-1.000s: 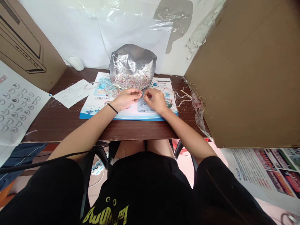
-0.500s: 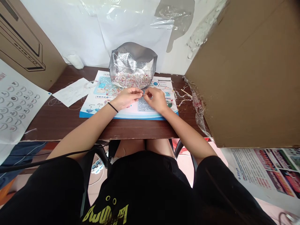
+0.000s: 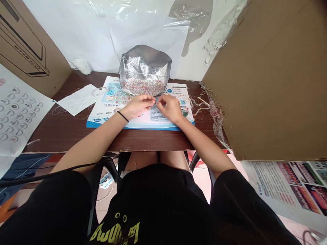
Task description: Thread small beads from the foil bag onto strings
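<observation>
My left hand (image 3: pixel 138 106) and my right hand (image 3: pixel 170 109) meet above a printed blue-and-white leaflet (image 3: pixel 112 117), their fingertips pinching a tiny bead on a fine thread (image 3: pixel 156 100). The bead is too small to make out clearly. Just beyond my hands stands an open silver foil bag (image 3: pixel 144 64), holding a heap of small pink and white beads (image 3: pixel 144 86). A black wristband (image 3: pixel 123 116) circles my left wrist.
The leaflet lies on a dark wooden table (image 3: pixel 61 132). Loose bead strands (image 3: pixel 200 105) lie to its right, beside a large cardboard panel (image 3: pixel 265 81). A handwritten note (image 3: pixel 79 99) and a sheet of round icons (image 3: pixel 17 115) lie left.
My hands stay almost in place, with the fingertips still together. The whole view drifts slightly as my head moves.
</observation>
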Demonstrator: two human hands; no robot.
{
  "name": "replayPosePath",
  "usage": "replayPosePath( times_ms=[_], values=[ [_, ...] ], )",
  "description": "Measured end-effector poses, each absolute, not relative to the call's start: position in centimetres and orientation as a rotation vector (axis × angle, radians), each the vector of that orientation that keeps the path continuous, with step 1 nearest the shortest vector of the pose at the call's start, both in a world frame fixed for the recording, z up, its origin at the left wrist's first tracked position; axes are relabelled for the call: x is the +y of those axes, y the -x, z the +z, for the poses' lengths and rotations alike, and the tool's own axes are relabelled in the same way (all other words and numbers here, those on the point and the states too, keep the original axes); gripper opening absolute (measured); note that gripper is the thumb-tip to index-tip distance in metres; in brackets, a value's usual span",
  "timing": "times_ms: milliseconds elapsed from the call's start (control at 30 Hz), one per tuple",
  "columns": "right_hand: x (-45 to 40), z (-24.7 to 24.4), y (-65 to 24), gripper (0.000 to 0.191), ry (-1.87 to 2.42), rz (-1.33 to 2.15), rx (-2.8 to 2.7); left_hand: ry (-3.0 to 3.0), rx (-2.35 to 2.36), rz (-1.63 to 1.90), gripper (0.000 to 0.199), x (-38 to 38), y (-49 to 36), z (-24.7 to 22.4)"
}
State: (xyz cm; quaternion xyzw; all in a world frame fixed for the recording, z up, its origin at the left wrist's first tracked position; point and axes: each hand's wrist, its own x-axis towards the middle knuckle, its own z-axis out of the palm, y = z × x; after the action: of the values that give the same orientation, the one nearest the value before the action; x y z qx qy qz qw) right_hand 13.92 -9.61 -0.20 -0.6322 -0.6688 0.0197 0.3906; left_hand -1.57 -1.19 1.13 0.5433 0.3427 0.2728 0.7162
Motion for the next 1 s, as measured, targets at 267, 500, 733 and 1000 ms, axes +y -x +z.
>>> replayPosePath(
  times_ms=[267,500,733,1000],
  values=[
    [-9.58,-0.23,-13.83,0.011,1.607,0.059,-1.702,-1.199,0.759,0.599,0.021,-0.92,1.54,0.77],
    [-9.47,-0.28,-13.86,0.013,1.56,0.053,-1.717,-1.172,0.767,0.605,0.018,-1.02,1.43,0.84],
    [-9.41,-0.36,-14.12,0.012,1.51,0.099,-1.72,-1.198,0.751,0.599,0.018,-0.88,1.5,0.64],
    [-9.47,-0.28,-14.26,0.012,1.513,0.106,-1.771,-1.178,0.813,0.641,0.016,-0.9,1.29,0.32]
  ],
)
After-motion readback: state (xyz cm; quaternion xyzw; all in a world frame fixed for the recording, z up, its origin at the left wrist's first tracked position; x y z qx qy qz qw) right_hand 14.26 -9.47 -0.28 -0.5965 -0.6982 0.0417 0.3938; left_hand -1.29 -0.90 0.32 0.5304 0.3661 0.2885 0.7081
